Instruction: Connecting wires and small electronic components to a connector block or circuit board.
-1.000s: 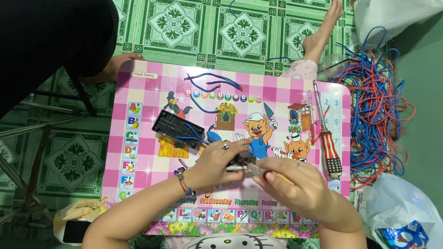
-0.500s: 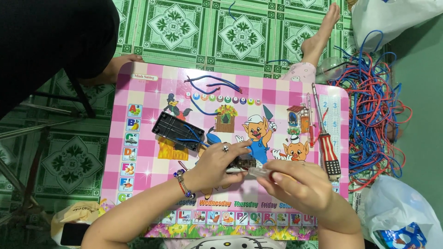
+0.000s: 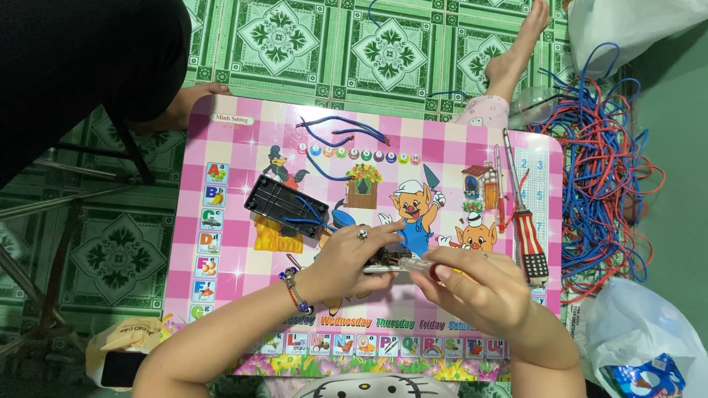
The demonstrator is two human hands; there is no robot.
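My left hand (image 3: 352, 259), with a ring and a beaded bracelet, grips a small dark electrical part (image 3: 385, 258) on the pink cartoon-printed table (image 3: 221, 221). My right hand (image 3: 479, 291) holds a slim clear-handled screwdriver (image 3: 413, 263) with its tip at that part. A black box (image 3: 285, 206) with blue wires lies just left of my left hand. A larger screwdriver (image 3: 525, 225) with a red and black handle lies at the right of the table.
Loose blue wire pieces (image 3: 343, 133) lie at the table's far side. A tangle of red and blue wires (image 3: 605, 169) covers the floor to the right, near white plastic bags (image 3: 641, 339). Another person in black (image 3: 81, 66) sits at far left; a bare foot (image 3: 516, 55) shows beyond the table.
Both hands stay on the small part. My right hand has shifted slightly to the right with the slim screwdriver.
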